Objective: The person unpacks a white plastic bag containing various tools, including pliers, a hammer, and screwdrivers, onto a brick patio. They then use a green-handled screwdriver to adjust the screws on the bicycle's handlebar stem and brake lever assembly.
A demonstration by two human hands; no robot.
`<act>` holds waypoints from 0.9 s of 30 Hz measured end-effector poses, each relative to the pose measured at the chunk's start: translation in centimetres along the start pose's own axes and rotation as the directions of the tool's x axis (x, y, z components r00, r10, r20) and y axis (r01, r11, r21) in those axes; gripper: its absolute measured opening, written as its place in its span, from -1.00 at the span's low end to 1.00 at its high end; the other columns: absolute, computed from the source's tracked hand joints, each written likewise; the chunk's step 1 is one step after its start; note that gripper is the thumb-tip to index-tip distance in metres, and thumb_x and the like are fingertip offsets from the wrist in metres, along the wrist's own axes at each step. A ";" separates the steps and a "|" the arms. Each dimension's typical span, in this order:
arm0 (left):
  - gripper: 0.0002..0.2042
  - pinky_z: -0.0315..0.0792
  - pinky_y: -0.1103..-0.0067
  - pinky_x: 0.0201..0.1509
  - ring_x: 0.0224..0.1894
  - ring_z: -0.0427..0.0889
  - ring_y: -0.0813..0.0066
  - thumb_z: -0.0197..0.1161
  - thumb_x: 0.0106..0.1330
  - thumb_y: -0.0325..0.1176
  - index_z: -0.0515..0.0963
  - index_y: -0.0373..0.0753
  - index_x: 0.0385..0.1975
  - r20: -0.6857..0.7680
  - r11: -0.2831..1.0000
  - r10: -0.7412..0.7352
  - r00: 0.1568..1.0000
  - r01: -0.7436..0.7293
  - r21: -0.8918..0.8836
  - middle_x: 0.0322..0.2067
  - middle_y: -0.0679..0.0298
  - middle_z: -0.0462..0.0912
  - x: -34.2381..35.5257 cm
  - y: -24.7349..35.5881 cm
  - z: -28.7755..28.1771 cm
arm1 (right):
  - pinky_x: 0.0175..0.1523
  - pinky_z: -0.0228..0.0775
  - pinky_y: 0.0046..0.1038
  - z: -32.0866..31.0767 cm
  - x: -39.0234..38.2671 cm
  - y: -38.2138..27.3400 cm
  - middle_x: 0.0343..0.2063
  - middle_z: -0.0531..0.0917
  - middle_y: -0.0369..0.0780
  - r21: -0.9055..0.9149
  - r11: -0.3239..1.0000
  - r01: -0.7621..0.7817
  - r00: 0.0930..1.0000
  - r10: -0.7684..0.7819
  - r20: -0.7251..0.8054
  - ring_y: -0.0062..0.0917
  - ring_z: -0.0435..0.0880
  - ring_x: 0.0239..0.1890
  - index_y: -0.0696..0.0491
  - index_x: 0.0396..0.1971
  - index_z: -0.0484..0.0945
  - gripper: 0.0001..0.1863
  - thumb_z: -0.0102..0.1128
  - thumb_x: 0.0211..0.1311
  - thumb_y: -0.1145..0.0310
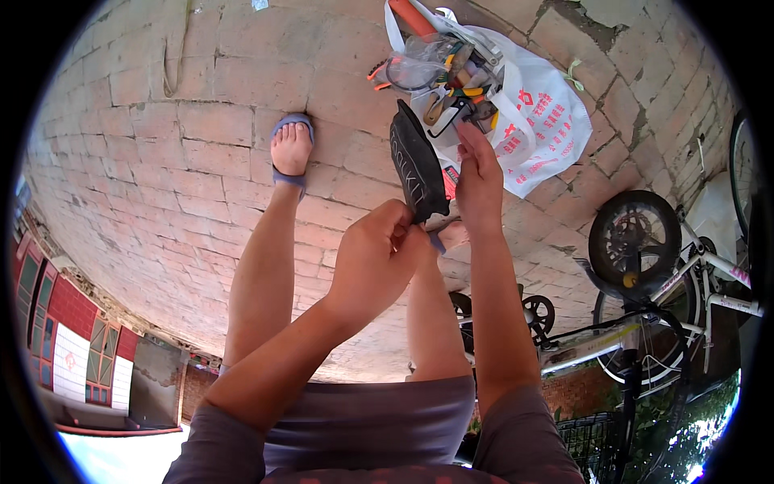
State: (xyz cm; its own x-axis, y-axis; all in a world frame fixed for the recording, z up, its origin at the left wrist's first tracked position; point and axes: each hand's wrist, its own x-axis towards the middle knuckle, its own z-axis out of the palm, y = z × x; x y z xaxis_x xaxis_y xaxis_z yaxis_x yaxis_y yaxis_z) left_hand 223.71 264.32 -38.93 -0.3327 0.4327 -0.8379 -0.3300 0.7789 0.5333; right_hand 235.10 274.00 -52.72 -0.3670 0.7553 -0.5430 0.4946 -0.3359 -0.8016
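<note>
A slim black pouch [413, 157] with pale lettering stands tilted in front of me. My left hand [379, 246] has its fingers closed on the pouch's near end. To its right, my right hand [481, 173] reaches to the mouth of a white plastic bag [548, 121] with red print; its fingers look stretched out beside the tools, though their undersides are hidden. Mixed hand tools fill the bag's mouth, among them a yellow-and-black handled tool [465, 92] and a black-and-silver tool [445, 118] near my right fingertips. An orange-red tube-like handle [411, 16] sticks out at the far side.
Worn brick paving [185, 177] lies all around. My sandalled left foot [291, 149] is left of the pouch; the other foot is mostly hidden behind my hands. At the right lies a bicycle with a small black wheel [634, 242]. A strap [171, 60] lies at the far left.
</note>
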 end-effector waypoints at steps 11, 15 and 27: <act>-0.79 0.27 0.66 -0.51 -0.56 0.35 0.74 0.17 0.31 -0.41 0.37 -0.37 -0.52 -0.041 0.994 -0.072 0.997 0.075 0.074 -0.66 0.32 0.44 0.6 0.1 -2.8 | -0.16 0.44 -0.48 7.7 7.4 7.1 -0.39 0.61 -0.23 0.419 0.784 -0.458 0.873 0.486 0.044 -0.50 0.62 -0.25 0.15 -0.25 0.57 -0.72 -0.08 0.06 0.59; -0.80 0.34 0.57 -0.48 -0.58 0.44 0.55 0.18 0.28 -0.41 0.40 -0.38 -0.51 -0.016 0.986 -0.046 0.999 0.048 0.162 -0.64 0.19 0.50 0.9 -0.7 -3.4 | -0.12 0.41 -0.47 6.6 7.3 8.3 -0.43 0.66 -0.16 -0.171 0.981 -0.096 0.995 0.090 -0.044 -0.43 0.61 -0.31 0.15 -0.37 0.64 -0.74 -0.08 0.06 0.58; -0.85 0.36 0.30 -0.45 -0.53 0.51 0.11 0.18 0.14 -0.45 0.38 -0.32 -0.58 0.078 0.897 0.121 0.990 -0.142 0.419 -0.65 0.10 0.48 0.8 0.2 -2.3 | -0.03 0.40 -0.43 8.8 9.2 9.9 -0.32 0.67 -0.09 -0.104 0.974 -0.202 0.979 0.200 -0.030 -0.29 0.63 -0.22 0.21 -0.19 0.56 -0.71 -0.05 0.08 0.53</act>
State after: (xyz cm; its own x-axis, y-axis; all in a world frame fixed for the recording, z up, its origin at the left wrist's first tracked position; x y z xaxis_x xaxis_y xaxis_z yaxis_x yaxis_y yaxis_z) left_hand 221.35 263.76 -39.28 -0.3005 0.5576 -0.7738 0.1217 0.8271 0.5487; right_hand 229.64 272.66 -67.87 -0.2365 0.6896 -0.6845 0.6378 -0.4212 -0.6448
